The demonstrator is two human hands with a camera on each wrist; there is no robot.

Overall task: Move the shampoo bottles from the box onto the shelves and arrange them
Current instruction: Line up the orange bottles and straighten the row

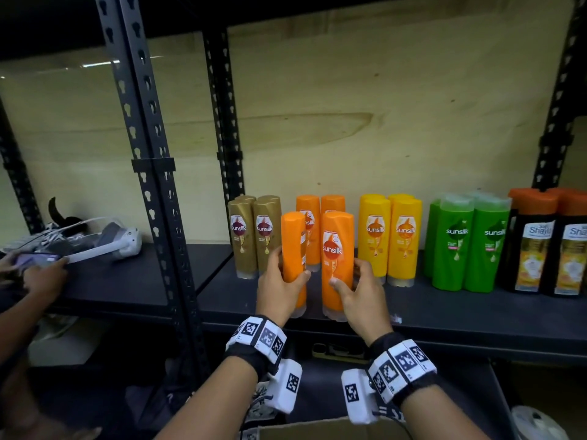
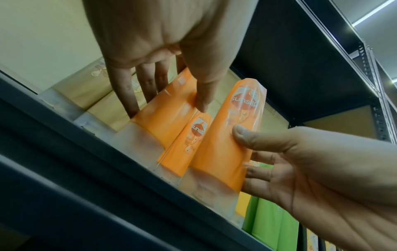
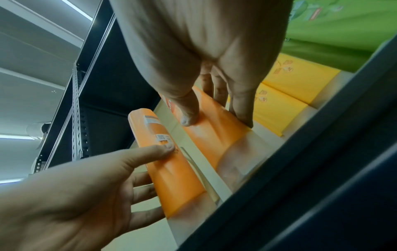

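Both forearms reach forward side by side, each wrist wrapped in a black band (with checkered marker tags). The left hand (image 1: 279, 289) curls round an orange bottle (image 1: 293, 249), thumb in front; the right hand (image 1: 360, 292) clasps its neighbour (image 1: 337, 246) likewise.

Box (image 1: 333, 428) cropped by bottom edge

The head camera looks forward and down at the shelf (image 1: 444, 300). Each wrist camera sits low and very close, looking up along its hand. All three see both orange bottles (image 1: 337, 262).
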